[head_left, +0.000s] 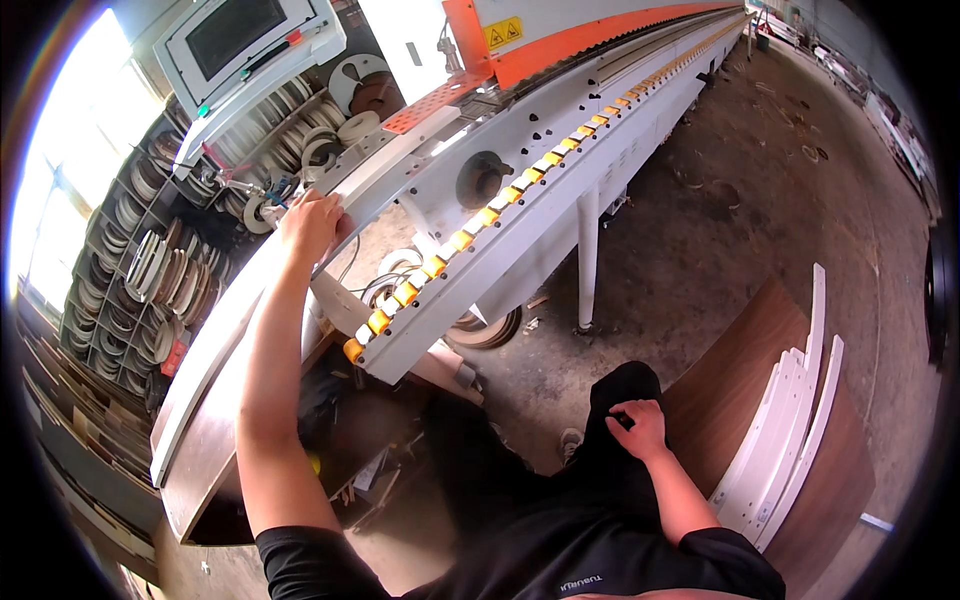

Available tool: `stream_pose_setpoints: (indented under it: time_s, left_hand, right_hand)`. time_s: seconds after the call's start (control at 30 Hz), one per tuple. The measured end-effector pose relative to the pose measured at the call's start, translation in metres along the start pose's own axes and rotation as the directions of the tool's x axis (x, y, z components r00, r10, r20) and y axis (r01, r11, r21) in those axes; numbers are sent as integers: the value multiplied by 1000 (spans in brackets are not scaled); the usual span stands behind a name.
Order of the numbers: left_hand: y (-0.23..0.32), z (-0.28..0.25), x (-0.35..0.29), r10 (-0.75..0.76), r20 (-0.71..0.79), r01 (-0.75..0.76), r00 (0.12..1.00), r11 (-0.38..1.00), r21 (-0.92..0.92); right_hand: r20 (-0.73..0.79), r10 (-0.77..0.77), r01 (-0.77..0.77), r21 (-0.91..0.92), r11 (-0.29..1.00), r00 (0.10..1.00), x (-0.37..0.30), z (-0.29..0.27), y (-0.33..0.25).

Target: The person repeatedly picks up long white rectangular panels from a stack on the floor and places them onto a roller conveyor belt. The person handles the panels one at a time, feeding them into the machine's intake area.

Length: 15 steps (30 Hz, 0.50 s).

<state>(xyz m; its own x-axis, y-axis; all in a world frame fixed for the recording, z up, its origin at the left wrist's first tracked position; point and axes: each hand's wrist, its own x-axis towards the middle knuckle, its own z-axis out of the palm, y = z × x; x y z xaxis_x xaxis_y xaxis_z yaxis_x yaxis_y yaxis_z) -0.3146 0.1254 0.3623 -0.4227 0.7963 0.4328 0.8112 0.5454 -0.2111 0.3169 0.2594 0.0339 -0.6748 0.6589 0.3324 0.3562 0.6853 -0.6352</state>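
Note:
My left hand (pixel 312 228) is at the near end of a long edge-banding machine (pixel 540 220), its fingers bent over a long white strip (pixel 215 375). The strip runs from the lower left, past my hand, toward the machine's infeed. Its underside, where my fingertips reach, is hidden. My right hand (pixel 640 428) lies on my dark-trousered thigh, thumb and fingers apart, with nothing visible in it. Beside it, to the right, several white strips (pixel 785 430) lie on a brown wood-grain panel (pixel 735 340).
Yellow rollers (pixel 436 267) line the machine's outer rail. A control screen (pixel 235 35) hangs at the upper left. Shelves of edge-banding rolls (pixel 130 270) stand on the left, above stacked boards (pixel 75 420). A brown board-sided stand (pixel 200 495) is below the long strip.

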Motion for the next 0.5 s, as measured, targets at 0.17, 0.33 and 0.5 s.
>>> stream_pose_setpoints:
  time_s: [0.17, 0.33, 0.5]
  left_hand:
    - [20, 7, 20, -17, -15, 17, 1000, 999, 38]
    - [34, 22, 45, -15, -44, 17, 999, 999, 47]
    - [67, 33, 83, 3, -18, -2, 1000, 996, 86]
  right_hand:
    - [-2, 23, -23, 19, 1000, 1000, 3, 2, -1]
    - [22, 20, -21, 29, 999, 1000, 10, 6, -2]
    - [25, 18, -18, 22, 1000, 1000, 14, 10, 0]
